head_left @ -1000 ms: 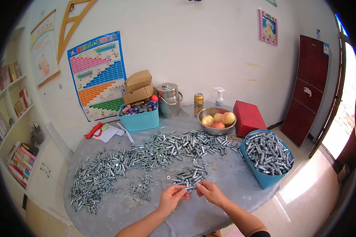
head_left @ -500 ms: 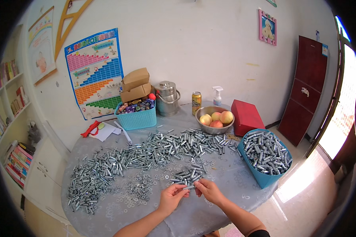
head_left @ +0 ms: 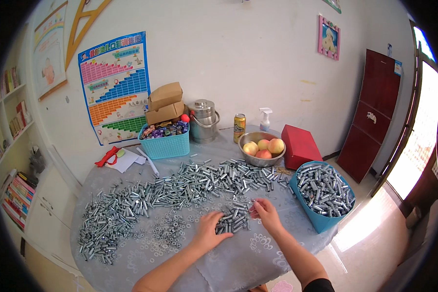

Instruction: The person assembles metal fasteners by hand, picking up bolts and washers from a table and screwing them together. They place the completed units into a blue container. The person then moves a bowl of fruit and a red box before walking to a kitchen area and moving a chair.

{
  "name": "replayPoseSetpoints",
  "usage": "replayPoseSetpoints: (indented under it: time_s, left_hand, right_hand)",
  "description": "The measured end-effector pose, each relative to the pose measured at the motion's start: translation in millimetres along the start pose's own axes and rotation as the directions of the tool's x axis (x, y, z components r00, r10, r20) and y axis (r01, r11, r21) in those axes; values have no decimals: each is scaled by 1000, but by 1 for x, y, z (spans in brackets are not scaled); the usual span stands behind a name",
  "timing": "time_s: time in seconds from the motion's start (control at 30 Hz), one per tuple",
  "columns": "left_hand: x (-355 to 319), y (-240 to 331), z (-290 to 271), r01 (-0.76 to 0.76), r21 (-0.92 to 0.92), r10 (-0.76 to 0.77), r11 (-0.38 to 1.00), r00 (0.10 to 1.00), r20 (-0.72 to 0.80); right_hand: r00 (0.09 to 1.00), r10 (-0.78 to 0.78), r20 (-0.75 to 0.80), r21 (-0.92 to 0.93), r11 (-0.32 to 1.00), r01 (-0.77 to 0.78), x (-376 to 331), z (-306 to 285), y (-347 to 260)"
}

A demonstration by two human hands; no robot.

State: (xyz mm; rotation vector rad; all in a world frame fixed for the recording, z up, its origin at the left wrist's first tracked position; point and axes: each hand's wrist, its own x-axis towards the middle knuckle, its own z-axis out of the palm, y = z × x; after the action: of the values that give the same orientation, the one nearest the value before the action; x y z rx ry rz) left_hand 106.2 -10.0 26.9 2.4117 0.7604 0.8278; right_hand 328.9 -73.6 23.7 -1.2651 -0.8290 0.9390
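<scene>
A small pile of silvery metal sleeves (head_left: 234, 220), short and bolt-like, lies near the table's front. At its left edge rests my left hand (head_left: 210, 235), thumb and fingers apart and curved around the side of the pile. My right hand (head_left: 267, 217) is at the pile's right edge, its fingers spread and touching or just beside the end pieces; nothing shows in its grasp. Behind both hands stretches a long heap of the same metal sleeves (head_left: 180, 187). Loose washers (head_left: 168, 232) are scattered left of my left hand.
A blue basket (head_left: 322, 223) full of metal sleeves stands at the table's right edge. Farther back are a steel bowl (head_left: 252, 156) of fruit, a red box (head_left: 301, 148), a drink can (head_left: 239, 128), a spray bottle (head_left: 264, 120), a metal pot (head_left: 203, 124) and a turquoise basket (head_left: 165, 147).
My hands held a metal piece together between their fingertips. They have since moved apart to either side of the small pile, and that piece is no longer between them.
</scene>
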Motion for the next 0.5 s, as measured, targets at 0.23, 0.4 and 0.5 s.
replayPoseSetpoints:
  time_s: [0.23,0.4,0.5]
  left_hand:
    - [20,-21,7,-95,322,40,942,984,173]
    - [25,-37,11,-142,268,99,953,981,169]
    - [29,-42,12,-112,252,66,961,980,187]
  right_hand:
    - [990,-75,122,-783,605,142,43,-6,18]
    - [923,113,369,-917,207,341,40,14,2]
    - [917,137,376,-920,177,351,41,21,0]
